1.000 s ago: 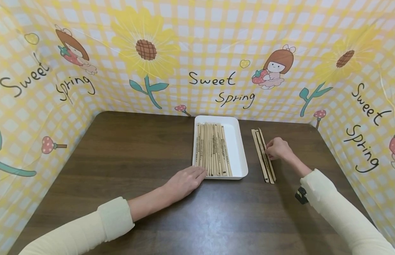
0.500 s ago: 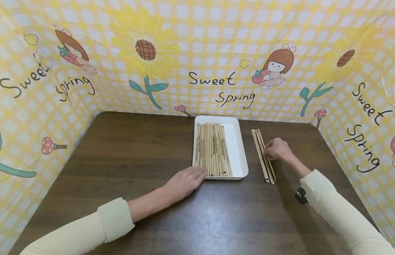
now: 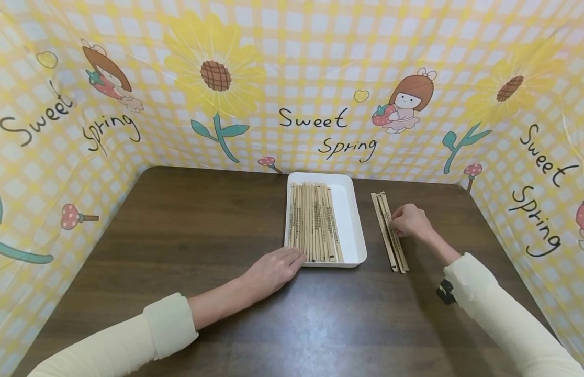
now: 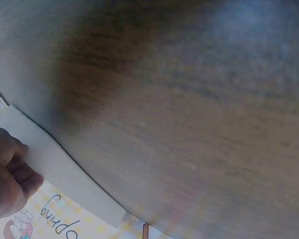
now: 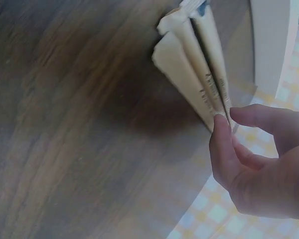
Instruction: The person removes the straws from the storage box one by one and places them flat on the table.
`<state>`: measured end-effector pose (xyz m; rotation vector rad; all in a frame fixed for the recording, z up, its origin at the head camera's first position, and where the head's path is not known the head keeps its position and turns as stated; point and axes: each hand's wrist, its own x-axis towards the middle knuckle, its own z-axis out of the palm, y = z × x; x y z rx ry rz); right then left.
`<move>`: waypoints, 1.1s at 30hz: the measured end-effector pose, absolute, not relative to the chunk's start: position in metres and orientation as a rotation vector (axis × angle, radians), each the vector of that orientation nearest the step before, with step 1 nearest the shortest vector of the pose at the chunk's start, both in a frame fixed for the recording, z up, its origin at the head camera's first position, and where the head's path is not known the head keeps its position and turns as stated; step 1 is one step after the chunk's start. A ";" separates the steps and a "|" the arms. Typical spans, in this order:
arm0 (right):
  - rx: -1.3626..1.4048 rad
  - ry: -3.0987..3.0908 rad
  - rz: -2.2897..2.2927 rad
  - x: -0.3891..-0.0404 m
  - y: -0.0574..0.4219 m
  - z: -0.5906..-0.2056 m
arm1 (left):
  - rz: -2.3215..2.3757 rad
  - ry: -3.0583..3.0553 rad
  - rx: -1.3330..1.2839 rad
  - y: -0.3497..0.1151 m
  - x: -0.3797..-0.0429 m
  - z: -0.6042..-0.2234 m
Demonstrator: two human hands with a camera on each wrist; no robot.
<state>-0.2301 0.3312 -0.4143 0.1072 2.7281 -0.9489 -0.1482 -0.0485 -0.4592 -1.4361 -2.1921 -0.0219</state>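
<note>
Brown paper sticks (image 5: 199,69): likely light, stiff, easily creased; best pinched mid-length, where right grip (image 3: 411,220) clamps them. Left of that, left grip (image 3: 274,267) holds white tray (image 3: 347,225).

You could read "Sweet Spring" in dark script on the checked cloth (image 3: 315,42), once on each of three sides; your left wrist view caught part of "Spring" upside down. Print on the paper wrappers (image 3: 313,222) was too small to read.
</note>
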 end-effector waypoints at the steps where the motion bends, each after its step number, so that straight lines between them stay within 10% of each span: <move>1: 0.094 2.735 -0.943 -0.230 0.330 -0.413 | -0.024 -2.192 -1.437 -0.049 -0.148 -0.459; 33: -0.183 2.766 -1.050 -0.236 0.236 -0.397 | 0.015 -2.187 -1.420 -0.049 -0.147 -0.462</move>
